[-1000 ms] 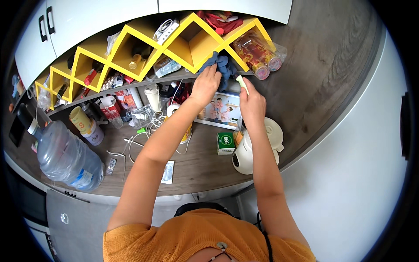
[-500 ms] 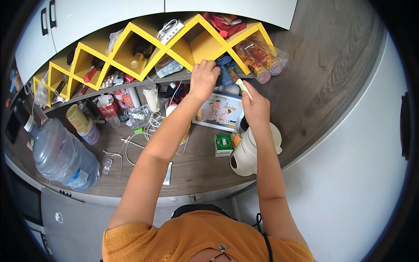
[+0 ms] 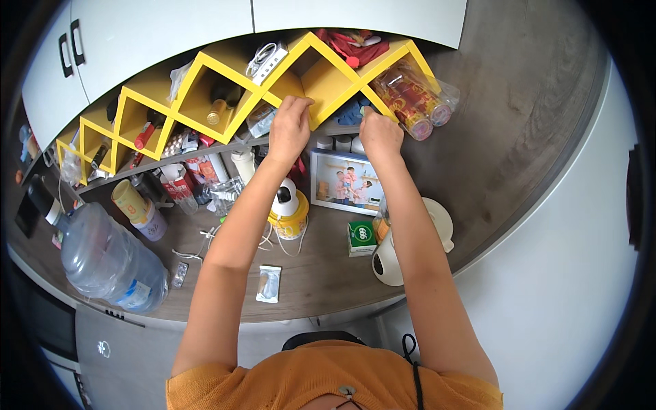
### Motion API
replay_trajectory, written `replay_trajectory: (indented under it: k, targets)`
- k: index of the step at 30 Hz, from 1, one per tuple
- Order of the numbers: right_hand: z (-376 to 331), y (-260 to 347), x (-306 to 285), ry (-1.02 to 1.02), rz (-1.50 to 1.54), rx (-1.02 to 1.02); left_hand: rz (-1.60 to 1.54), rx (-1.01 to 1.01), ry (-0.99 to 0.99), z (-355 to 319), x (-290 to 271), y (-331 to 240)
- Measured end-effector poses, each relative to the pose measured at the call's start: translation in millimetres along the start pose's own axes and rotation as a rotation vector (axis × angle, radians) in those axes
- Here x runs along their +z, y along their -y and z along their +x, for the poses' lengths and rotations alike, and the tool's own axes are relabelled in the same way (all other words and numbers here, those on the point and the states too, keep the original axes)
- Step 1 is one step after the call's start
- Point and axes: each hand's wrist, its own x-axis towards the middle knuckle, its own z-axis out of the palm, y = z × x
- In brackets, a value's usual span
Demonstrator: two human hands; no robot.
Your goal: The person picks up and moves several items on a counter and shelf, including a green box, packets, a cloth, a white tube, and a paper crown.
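The yellow zigzag shelf (image 3: 336,98) runs across the back of the counter. My left hand (image 3: 290,130) is at its lower front edge, fingers curled over the yellow board. To the right, my right hand (image 3: 380,135) is closed on a small brush (image 3: 366,111), of which only a bit of the pale green handle shows; its head is hidden. Blue cloth (image 3: 350,113) lies under the shelf beside that hand. Just below stands a white-framed photo (image 3: 346,181).
Wrapped red-and-gold bottles (image 3: 413,102) fill the right-end compartment. A cream kettle-like appliance (image 3: 437,222) and a green-and-white box (image 3: 361,238) stand near my right forearm. Left are a large water bottle (image 3: 113,256) and a white camera on a yellow tub (image 3: 290,224). A flat packet (image 3: 268,283) lies in front.
My left hand has shifted left along the shelf edge. My right hand has moved slightly left and up, and the brush is now mostly hidden. The whole view has shifted slightly.
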Motion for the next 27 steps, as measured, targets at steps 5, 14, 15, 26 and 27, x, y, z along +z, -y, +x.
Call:
replay_trajectory:
  k: [5,14,15,26,27]
  targets:
    - [24,13,21,0.089,0.096,0.128,-0.113,0.047,0.127,-1,-8,8]
    - [30,4,30,0.251,0.407,0.146,-0.138,0.099,0.252,-3,-11,16]
    - [24,2,26,0.246,0.426,0.126,-0.136,0.102,0.251,-2,-11,13]
    - [-49,0,-57,0.208,0.279,0.005,-0.186,0.038,0.251,0,-15,12]
    - [-52,-4,-61,0.170,0.246,-0.012,-0.187,0.034,0.262,1,-19,11]
